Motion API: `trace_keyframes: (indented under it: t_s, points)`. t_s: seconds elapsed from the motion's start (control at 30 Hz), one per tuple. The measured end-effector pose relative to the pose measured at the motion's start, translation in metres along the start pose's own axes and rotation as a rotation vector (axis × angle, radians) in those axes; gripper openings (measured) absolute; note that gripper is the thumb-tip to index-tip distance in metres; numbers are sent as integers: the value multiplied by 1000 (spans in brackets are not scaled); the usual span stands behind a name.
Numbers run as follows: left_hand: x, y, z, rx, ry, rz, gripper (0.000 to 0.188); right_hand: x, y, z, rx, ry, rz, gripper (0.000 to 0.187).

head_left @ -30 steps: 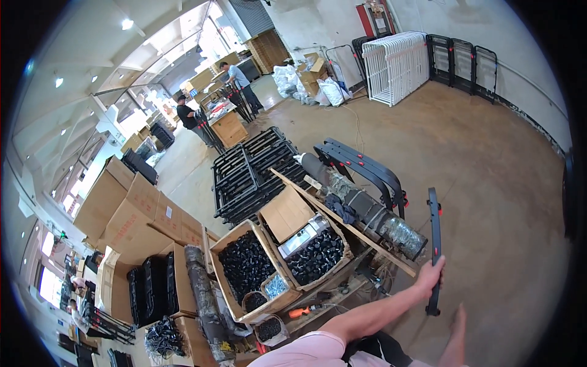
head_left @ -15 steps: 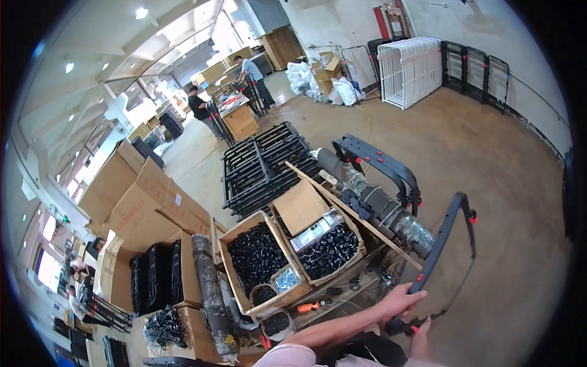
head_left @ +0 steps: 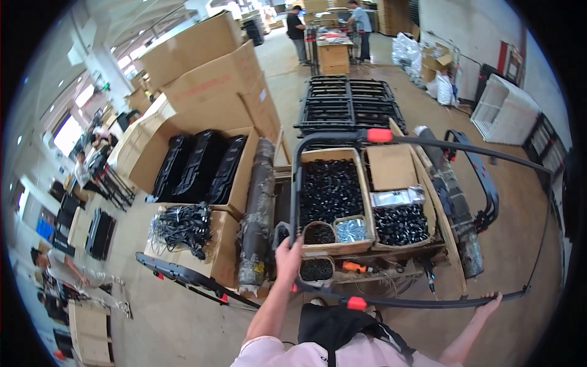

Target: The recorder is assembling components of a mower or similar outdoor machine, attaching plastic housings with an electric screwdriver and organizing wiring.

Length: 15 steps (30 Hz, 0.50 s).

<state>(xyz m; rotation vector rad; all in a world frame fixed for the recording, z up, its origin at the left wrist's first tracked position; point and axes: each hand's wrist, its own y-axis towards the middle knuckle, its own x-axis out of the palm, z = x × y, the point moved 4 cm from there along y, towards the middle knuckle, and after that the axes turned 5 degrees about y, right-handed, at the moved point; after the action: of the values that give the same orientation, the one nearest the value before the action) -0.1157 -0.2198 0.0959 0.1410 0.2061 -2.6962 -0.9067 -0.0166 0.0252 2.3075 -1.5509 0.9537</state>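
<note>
A large black frame (head_left: 422, 302) with rounded corners and red fittings is held up in front of me, its near bar close to my body. My left hand (head_left: 288, 257) is closed around its left side bar. Toward the right end of the near bar, my right hand (head_left: 488, 303) grips it with fingers wrapped round. Through the frame's opening I see small black plastic parts (head_left: 330, 189) in one carton and more black parts (head_left: 400, 226) in another. A small box of silvery screws (head_left: 351, 230) sits in the left carton. An orange-handled tool (head_left: 356, 267) lies below.
Wrapped rolls flank the cartons, one on the left (head_left: 255, 214) and one on the right (head_left: 455, 208). Another black frame (head_left: 177, 275) stands at left. Stacked black frames (head_left: 348, 104) lie beyond. Two people work at a far table (head_left: 334, 58); another person (head_left: 70, 269) is at left.
My view has turned to the right-hand side's opposite, leftward. The frame has swung from my right to in front of me, over the cartons; my left hand now holds its left side.
</note>
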Motion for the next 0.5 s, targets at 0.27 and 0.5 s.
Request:
trace_keyframes:
  t_s: [0.27, 0.5]
  points:
    - [-211, 67, -128, -288, 346, 179, 35, 194, -146, 88, 69, -305, -147, 20]
    - [-211, 85, -156, -93, 651, 231, 31, 179, -137, 121, 209, -572, -79, 19]
